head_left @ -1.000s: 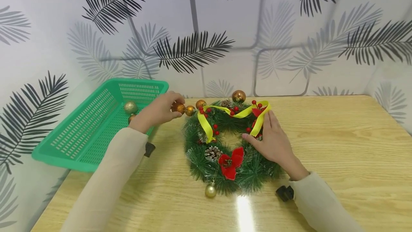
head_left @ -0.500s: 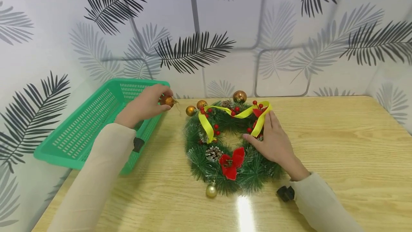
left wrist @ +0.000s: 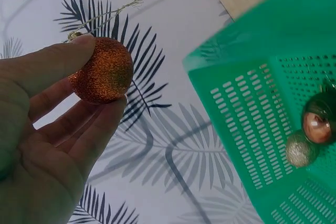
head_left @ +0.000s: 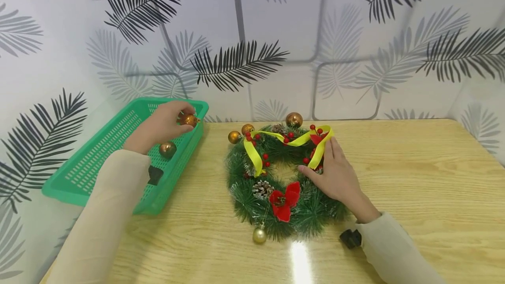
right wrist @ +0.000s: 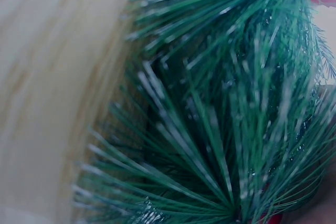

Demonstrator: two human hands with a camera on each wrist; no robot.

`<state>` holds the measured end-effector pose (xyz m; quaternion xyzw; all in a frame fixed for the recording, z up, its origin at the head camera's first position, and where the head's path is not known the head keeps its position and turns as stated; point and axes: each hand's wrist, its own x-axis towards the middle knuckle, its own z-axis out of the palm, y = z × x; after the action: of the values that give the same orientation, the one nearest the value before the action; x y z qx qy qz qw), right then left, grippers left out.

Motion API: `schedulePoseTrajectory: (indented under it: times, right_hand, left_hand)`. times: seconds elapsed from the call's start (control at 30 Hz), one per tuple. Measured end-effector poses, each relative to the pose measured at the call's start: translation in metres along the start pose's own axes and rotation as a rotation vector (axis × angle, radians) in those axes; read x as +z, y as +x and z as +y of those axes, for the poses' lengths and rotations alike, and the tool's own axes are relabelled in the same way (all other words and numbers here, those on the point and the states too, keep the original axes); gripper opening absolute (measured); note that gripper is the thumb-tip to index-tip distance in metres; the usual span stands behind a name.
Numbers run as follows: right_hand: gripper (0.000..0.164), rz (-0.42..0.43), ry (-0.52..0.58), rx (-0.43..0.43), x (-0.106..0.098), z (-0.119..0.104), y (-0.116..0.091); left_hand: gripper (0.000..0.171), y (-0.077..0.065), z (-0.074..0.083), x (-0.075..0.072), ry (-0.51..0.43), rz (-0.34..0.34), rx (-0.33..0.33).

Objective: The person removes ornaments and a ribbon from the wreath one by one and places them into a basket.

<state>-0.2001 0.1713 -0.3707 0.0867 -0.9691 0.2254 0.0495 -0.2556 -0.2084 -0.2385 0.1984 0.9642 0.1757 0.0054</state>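
My left hand pinches an orange glitter bauble between thumb and fingers, with its gold hanging string free. It is over the far right rim of the green plastic basket. Inside the basket lie a shiny brown bauble and a pale gold glitter bauble. On the wooden table, my right hand rests with straight fingers on the right side of a green wreath. The wreath carries a yellow ribbon, red berries, a pinecone and a red flower.
Two orange baubles sit at the wreath's upper left edge, and a copper bauble sits at its top. A small gold bauble hangs at its front. A patterned wall stands behind the wooden table.
My left hand has moved left, away from the wreath, carrying the orange glitter bauble to the basket. My right hand has stayed on the wreath.
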Motion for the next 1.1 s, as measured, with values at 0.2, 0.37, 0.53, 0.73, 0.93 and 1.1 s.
schedulePoseTrajectory:
  times: [0.2, 0.37, 0.53, 0.73, 0.93, 1.1]
  right_hand:
    - [0.104, -0.004, -0.004, 0.004, 0.0, -0.001, 0.0]
    - [0.104, -0.006, -0.005, 0.002, -0.001, -0.001, 0.0]
    - [0.103, 0.005, -0.004, -0.004, 0.0, -0.001, 0.0]
    - [0.103, 0.01, -0.006, -0.009, 0.0, 0.0, 0.0]
    - [0.104, 0.007, -0.009, -0.007, 0.0, 0.0, 0.0]
    - [0.103, 0.001, -0.006, 0.0, -0.001, -0.001, -0.001]
  left_hand:
    - [0.036, -0.009, -0.017, -0.006, 0.012, 0.017, -0.034]
    - [0.034, -0.017, -0.032, -0.008, 0.003, 0.023, -0.061]
    - [0.036, -0.024, -0.043, -0.009, -0.024, 0.014, -0.084]
    - [0.037, -0.029, -0.056, -0.012, -0.002, 0.026, -0.101]
    - [0.037, -0.036, -0.069, -0.011, 0.031, 0.005, -0.118]
    - [0.041, -0.039, -0.078, -0.009, 0.033, -0.013, -0.148]
